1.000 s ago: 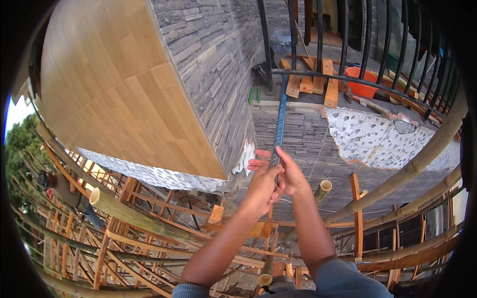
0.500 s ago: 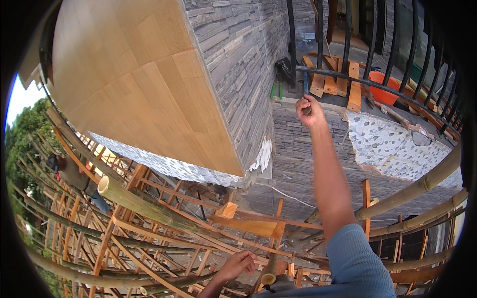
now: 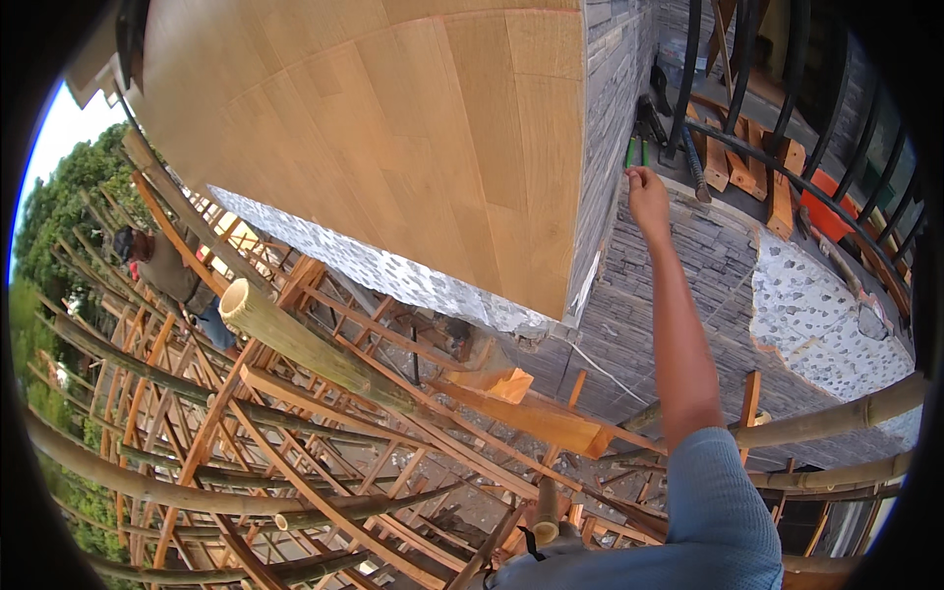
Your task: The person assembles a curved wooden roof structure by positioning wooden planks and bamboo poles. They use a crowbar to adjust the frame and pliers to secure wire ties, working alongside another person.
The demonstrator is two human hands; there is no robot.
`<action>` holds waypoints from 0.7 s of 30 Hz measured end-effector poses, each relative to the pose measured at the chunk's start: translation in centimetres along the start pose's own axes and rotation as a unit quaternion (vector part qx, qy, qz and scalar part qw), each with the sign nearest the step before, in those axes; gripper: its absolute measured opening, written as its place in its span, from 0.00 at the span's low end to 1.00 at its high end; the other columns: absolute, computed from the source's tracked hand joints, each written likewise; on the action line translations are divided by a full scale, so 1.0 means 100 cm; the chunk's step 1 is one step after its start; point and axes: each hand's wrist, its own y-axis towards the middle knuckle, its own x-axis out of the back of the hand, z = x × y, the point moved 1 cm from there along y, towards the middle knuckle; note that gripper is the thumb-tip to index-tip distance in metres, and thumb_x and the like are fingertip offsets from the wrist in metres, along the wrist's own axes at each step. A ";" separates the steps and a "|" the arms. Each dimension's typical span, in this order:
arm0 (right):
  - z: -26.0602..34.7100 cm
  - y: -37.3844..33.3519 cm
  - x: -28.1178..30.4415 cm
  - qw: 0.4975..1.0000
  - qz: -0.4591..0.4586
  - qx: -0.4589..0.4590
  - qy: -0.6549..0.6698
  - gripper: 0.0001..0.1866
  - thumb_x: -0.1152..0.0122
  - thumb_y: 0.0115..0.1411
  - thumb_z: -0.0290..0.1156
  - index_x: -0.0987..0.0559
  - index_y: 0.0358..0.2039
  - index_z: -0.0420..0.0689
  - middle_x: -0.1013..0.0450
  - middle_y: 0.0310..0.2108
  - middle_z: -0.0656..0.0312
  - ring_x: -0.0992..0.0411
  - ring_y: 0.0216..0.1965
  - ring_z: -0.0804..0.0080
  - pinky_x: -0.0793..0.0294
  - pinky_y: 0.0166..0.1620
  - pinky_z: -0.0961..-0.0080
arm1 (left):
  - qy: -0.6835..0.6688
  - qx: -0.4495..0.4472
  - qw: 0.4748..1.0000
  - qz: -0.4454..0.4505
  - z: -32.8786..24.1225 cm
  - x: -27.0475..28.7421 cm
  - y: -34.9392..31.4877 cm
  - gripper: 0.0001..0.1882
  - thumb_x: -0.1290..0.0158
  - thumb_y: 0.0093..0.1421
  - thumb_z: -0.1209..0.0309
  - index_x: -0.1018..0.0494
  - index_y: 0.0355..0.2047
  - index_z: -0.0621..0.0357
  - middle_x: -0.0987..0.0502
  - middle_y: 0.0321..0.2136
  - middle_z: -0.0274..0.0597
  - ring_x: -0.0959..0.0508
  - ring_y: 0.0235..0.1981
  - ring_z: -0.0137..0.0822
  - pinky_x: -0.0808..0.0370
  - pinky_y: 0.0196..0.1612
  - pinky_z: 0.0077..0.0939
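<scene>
Only one hand showed, the right hand (image 3: pixel 649 202), its arm stretched well forward and its fingers bent close together at the near ends of two green handles (image 3: pixel 644 151); whether it gripped them could not be told, and the left hand was out of view. Far to the hand's left was one co-worker (image 3: pixel 175 277), behind timber scaffolding (image 3: pixel 320 403), and nearer the hand one thick bamboo pole (image 3: pixel 295 339) turned its cut end that way. One large wood-plank surface (image 3: pixel 423 147) spread left of the hand, its edge near the fingers. Just right of the hand lay one bluish bar (image 3: pixel 696 169), apart from it, beside one black railing (image 3: pixel 685 79). Farther right lay at least four wooden blocks (image 3: pixel 782 202), then one orange-red bucket (image 3: pixel 824 224); nearer the body than these was one speckled white patch (image 3: pixel 821 315) on the stone-faced wall (image 3: pixel 678 261).
</scene>
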 end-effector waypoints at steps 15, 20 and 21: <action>-0.167 0.178 -0.077 0.849 0.237 -0.085 -0.465 0.27 0.47 0.67 0.54 0.27 0.55 0.45 0.34 0.47 0.50 0.36 0.46 0.56 0.38 0.45 0.59 | -0.087 -0.015 0.996 -0.029 0.085 -0.078 -0.092 0.18 0.51 0.71 0.60 0.23 0.47 0.62 0.17 0.28 0.49 0.15 0.31 0.37 0.21 0.36 0.35; -0.190 0.188 -0.056 0.867 0.253 -0.169 -0.394 0.24 0.44 0.67 0.52 0.25 0.51 0.46 0.31 0.38 0.56 0.34 0.36 0.65 0.37 0.36 0.66 | -0.142 0.022 0.990 -0.014 0.096 -0.068 -0.090 0.19 0.51 0.70 0.59 0.23 0.46 0.64 0.16 0.31 0.50 0.15 0.33 0.40 0.21 0.39 0.38; -0.215 0.219 0.076 0.877 0.186 -0.228 -0.380 0.23 0.44 0.67 0.52 0.25 0.50 0.46 0.31 0.36 0.57 0.33 0.34 0.67 0.37 0.34 0.68 | -0.092 -0.049 0.995 -0.004 0.046 -0.019 -0.032 0.19 0.51 0.70 0.59 0.23 0.46 0.63 0.16 0.31 0.49 0.15 0.33 0.40 0.21 0.39 0.37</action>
